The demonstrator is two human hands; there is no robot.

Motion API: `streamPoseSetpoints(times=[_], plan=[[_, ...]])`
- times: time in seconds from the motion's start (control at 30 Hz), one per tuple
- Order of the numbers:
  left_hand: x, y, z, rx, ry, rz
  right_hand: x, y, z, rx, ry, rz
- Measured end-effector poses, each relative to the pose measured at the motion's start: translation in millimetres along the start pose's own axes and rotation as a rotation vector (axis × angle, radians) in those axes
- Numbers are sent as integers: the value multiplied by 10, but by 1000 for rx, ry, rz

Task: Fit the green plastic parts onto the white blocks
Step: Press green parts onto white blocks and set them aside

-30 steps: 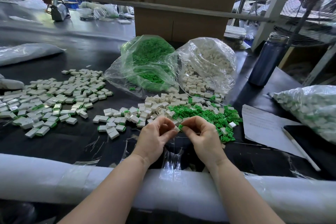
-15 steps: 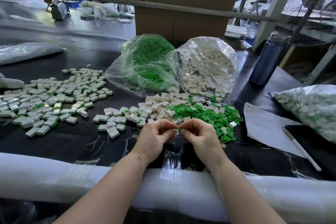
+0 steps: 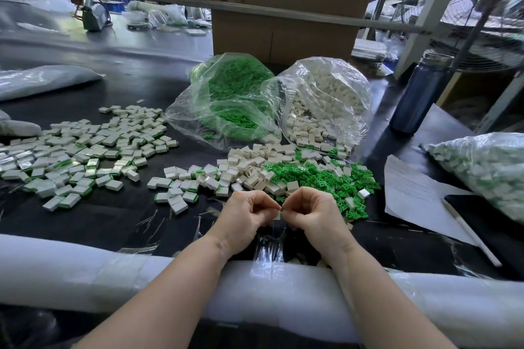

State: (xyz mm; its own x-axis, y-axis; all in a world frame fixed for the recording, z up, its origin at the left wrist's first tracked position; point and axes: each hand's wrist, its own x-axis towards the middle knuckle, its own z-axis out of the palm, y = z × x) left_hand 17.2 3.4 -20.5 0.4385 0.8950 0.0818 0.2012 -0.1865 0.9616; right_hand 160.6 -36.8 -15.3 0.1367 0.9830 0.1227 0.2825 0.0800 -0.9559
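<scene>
Both hands have drawn closer together since the earlier frames, and the thumbs now nearly meet. We see the left hand (image 3: 246, 215) and the right hand (image 3: 313, 214) held just above the near edge of the worktop (image 3: 113, 215), fingers curled. Each grip is clenched on one small piece (image 3: 279, 214) pinched between the fingertips; a sliver of white and green shows between them, but we cannot tell how far the parts are joined.

Just beyond the hands lies a heap of loose green parts (image 3: 326, 178), touching a heap of bare white blocks (image 3: 255, 167) on its left. Behind these, two clear bags lie open on their sides: a bag of green parts (image 3: 235, 99) and, to its right, a bag of white blocks (image 3: 326, 99).

Well to the left, a wide spread of finished blocks (image 3: 85, 150) with green edges covers the worktop. At the right we see a sheet of paper (image 3: 411, 193), a pen (image 3: 470, 231), a filled bag (image 3: 482, 170) and a dark bottle (image 3: 419, 93). A white padded roll (image 3: 85, 272) runs along the near edge under both forearms.
</scene>
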Motion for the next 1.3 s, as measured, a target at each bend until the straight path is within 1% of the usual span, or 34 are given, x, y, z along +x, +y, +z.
streamPoseSetpoints(times=[0.23, 0.43, 0.57, 0.67, 0.73, 0.87, 1.0, 1.13, 1.3], plan=[[-10, 24, -17, 37, -32, 19, 3, -2, -15, -3, -35, 3], [-9, 11, -12, 126, -60, 56, 3, -3, -12, -21, -57, -4], [-8, 16, -7, 33, -7, 61, 14, 15, -1, 70, 5, 19], [-17, 26, 4, -31, -10, 63, 29, 27, 1, 141, 36, 62], [-21, 21, 3, -34, -10, 67, 35, 32, 0, 170, 50, 75], [-4, -2, -3, 17, 38, 68, 26, 23, -12, 220, 50, 70], [18, -10, -1, -59, 67, 22, 17, 20, -2, 148, 34, 44], [20, -14, -8, -58, 63, 0, 22, 34, 38, 109, 72, 69], [27, -21, -4, -14, 56, -19, 26, 45, 51, -4, 50, 84]])
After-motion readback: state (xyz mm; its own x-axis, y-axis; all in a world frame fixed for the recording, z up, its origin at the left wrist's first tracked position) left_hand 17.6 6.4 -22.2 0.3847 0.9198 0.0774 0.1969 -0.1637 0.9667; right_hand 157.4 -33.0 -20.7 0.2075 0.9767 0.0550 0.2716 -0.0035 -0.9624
